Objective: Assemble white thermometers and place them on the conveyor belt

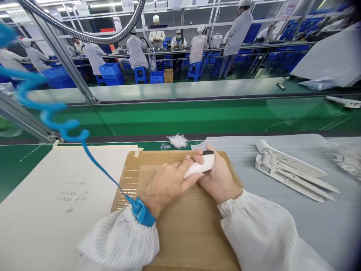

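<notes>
Both hands meet over a sheet of brown cardboard (pixel 191 233) on the bench. Between them is a small white handheld plastic piece with a dark end (pixel 201 165); its exact kind I cannot make out. My left hand (pixel 169 180) is closed on its near-left end, thumb below and fingers above. My right hand (pixel 220 178) wraps round its far-right end, beside the dark part. A blue wrist strap (pixel 143 213) with a coiled blue cord (pixel 98 163) is on my left wrist.
Several long white plastic parts (pixel 290 171) lie on a grey foam sheet (pixel 307 222) at right. White paper (pixel 36 226) covers the left. Scraps of clear film (pixel 178 140) sit beyond the cardboard. Behind runs a green conveyor (pixel 180 114); people in white coats work farther off.
</notes>
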`<state>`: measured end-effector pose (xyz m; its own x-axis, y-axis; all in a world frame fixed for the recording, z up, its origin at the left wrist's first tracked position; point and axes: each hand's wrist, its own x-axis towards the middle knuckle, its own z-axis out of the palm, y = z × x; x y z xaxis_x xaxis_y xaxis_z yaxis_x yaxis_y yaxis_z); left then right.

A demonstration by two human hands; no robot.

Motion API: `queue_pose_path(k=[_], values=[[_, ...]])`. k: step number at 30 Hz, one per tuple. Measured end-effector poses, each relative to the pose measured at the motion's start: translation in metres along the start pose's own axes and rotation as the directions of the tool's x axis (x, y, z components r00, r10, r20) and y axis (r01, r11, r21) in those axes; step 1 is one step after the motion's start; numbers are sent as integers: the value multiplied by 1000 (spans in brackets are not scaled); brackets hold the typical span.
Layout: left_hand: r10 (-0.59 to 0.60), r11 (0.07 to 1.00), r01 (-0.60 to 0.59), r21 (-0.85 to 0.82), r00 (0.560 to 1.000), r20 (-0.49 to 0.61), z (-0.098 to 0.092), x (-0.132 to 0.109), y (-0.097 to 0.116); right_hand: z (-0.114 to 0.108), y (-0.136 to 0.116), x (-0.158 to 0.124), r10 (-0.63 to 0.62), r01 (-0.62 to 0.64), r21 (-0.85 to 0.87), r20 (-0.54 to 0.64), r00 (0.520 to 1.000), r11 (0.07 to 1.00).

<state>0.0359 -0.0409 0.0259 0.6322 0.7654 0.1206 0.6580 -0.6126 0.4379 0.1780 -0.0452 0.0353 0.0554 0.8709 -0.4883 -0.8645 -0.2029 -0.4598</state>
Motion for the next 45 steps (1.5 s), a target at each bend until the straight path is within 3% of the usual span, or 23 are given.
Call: queue_pose_path(k=[3,5,7,9,11,13,18,24,31,35,37,39,41,43,45], values=[[73,990,-74,117,997,12,1,1,3,-2,-5,0,-10,11,17,-41,999,1000],[25,994,-24,111,1000,-9,1,2,0,-3,-7,2,-15,15,-39,10,1000,999],[-88,994,94,51,990,-107,-2,3,-6,-3,-5,5,-14,30,-112,139,990,993],[-175,984,166,-56,948,-265,-3,3,-12,-4,1,7,-9,61,-173,289,957,983],[-184,978,127,-168,901,-393,-3,3,-15,-5,8,8,4,90,-219,392,920,972],[-131,977,39,-211,886,-444,-2,2,-15,-7,16,8,20,103,-263,428,904,959],[-2,993,-47,-110,915,-404,-2,2,-7,-15,28,7,-50,170,-272,399,916,947],[52,986,-113,-126,912,-407,-2,4,-14,-15,18,7,-60,191,-309,389,919,931],[9,993,-36,-114,974,-225,-6,0,-26,-18,-12,12,-93,139,-139,294,951,981],[38,978,-84,-189,971,-235,-11,-1,-19,-18,-13,12,-91,131,-120,292,952,984],[-44,952,-29,-304,972,-230,-13,1,-18,-17,-9,13,-104,152,-152,282,954,977],[-221,854,120,-507,965,-144,-14,3,-19,-16,-5,13,-116,177,-211,272,955,961],[-373,624,283,-729,927,41,-16,6,-22,-15,-2,14,-111,197,-271,304,946,942],[-399,352,366,-862,891,216,-17,9,-24,-15,-1,14,-99,221,-309,365,926,925],[-362,187,370,-910,887,286,-19,9,-25,-16,0,15,-96,240,-323,403,910,916]])
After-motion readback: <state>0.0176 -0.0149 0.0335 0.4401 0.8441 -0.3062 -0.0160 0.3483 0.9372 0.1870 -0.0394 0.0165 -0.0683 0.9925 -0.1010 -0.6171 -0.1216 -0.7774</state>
